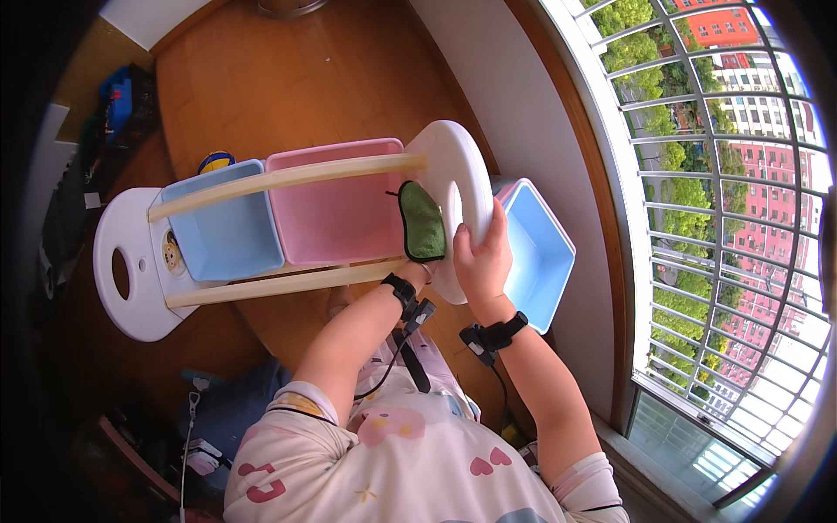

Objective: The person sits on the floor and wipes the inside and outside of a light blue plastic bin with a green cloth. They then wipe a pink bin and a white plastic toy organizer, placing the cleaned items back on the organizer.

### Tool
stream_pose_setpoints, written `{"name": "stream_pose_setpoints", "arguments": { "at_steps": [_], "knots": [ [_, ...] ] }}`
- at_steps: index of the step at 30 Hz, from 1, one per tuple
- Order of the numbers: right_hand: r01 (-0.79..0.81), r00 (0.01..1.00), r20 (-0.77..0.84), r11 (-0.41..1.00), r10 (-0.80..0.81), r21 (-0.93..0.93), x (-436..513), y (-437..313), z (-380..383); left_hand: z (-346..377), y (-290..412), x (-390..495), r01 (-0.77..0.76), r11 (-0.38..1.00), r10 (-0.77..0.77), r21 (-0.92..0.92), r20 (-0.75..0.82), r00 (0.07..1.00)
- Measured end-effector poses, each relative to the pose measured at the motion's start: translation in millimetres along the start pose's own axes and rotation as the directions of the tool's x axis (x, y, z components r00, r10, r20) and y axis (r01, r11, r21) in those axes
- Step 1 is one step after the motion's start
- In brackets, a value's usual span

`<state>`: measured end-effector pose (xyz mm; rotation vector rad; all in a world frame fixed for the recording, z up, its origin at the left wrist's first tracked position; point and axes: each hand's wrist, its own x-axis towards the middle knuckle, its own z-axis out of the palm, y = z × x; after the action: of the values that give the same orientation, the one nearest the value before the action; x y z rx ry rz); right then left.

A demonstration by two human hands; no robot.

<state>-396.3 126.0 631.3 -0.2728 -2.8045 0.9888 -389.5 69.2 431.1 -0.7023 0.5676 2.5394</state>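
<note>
A storage rack with white plastic end panels and pale wooden rails stands before me. It carries a blue bin on the left and a pink bin beside it. My right hand grips the edge of the right end panel, thumb near the oval handle hole. Against the inner face of that panel lies a green cloth with dark edging. My left hand is under the cloth and holds it; most of its fingers are hidden.
Another blue bin stands between the rack and the white wall. A barred window is on the right. A blue and yellow ball lies behind the rack on the wooden floor. Dim clutter fills the left side.
</note>
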Motion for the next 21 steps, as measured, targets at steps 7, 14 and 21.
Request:
{"name": "stream_pose_setpoints", "arguments": {
  "at_steps": [7, 14, 21],
  "knots": [
    [0.067, 0.998, -0.010, 0.998, -0.067, -0.016, -4.7, 3.7, 8.4, -6.7, 3.7, -2.2, -0.053, 0.999, 0.052, -0.009, -0.012, 0.999],
    [0.053, 0.998, 0.036, 0.998, -0.052, -0.028, -7.4, 0.1, 2.0, -9.4, 26.7, 42.2, -0.054, 0.997, 0.054, -0.050, -0.012, 0.998],
    [0.099, 0.995, 0.021, 0.992, -0.098, -0.073, -5.3, 8.2, 5.9, -14.5, 20.3, 49.5, -0.046, 0.994, 0.043, -0.097, -0.028, 0.999]
  ]
}}
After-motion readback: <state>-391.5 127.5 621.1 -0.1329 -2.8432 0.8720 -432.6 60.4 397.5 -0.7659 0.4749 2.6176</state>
